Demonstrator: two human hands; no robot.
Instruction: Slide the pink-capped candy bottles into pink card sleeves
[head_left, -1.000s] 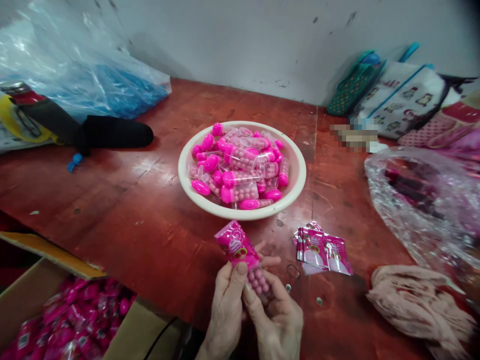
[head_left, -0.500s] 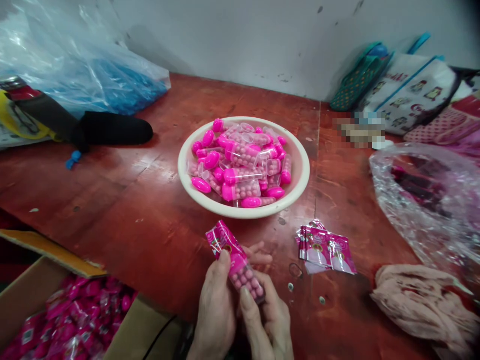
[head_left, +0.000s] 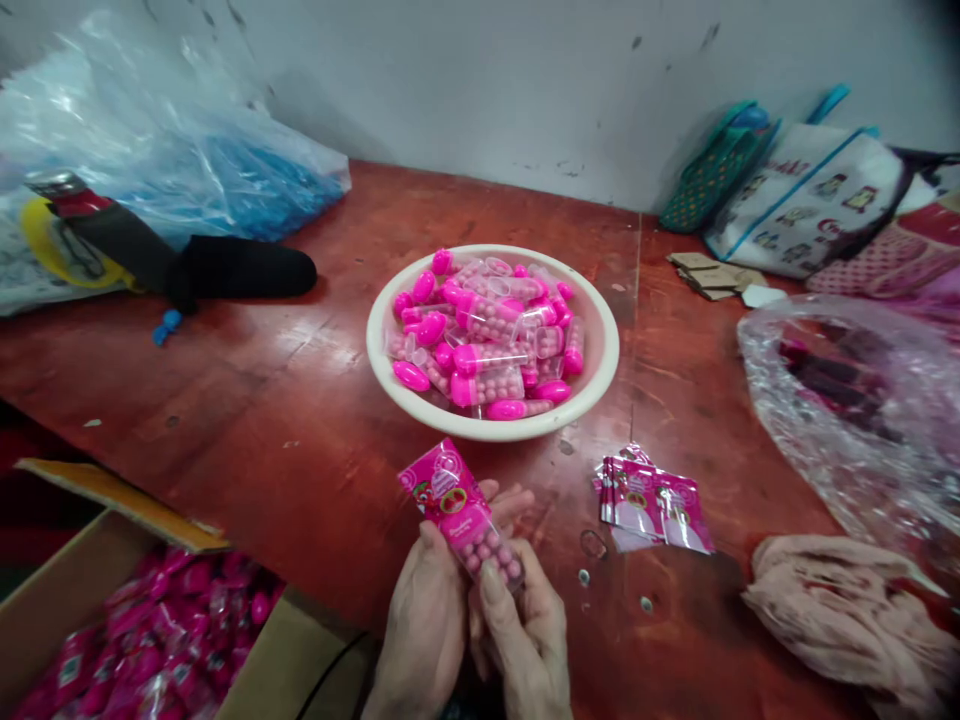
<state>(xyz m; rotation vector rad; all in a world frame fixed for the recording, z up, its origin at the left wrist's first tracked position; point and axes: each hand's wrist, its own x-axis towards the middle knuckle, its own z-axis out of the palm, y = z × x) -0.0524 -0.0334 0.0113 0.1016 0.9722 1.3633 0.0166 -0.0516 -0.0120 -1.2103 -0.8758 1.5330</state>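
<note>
A clear candy tube (head_left: 491, 557) filled with round pink balls sits in a printed pink wrapper (head_left: 451, 490), its printed face turned up. My right hand (head_left: 529, 635) pinches the lower end, thumb on top. Under and beside the wrapper lies my left hand (head_left: 424, 625), closed lightly about it; the thumb rests along the left edge and the fingertips stick out behind on the right. Just beyond my hands stands a cream bowl (head_left: 491, 430) heaped with similar tubes with bright pink caps (head_left: 491, 355). Several flat pink wrappers (head_left: 652, 500) lie to the right.
An open cardboard box (head_left: 259, 650) full of pink packs (head_left: 172, 620) is at lower left. A black-sleeved object (head_left: 247, 267) and a plastic bag of blue items (head_left: 255, 190) lie at back left. On the right are a crumpled cloth (head_left: 840, 600), clear plastic bag (head_left: 787, 400) and tote bag (head_left: 817, 190).
The wrapped tube has turned so its printed face shows more fully. My left thumb has slid down off the print to the wrapper's edge. The camera view has shifted slightly.
</note>
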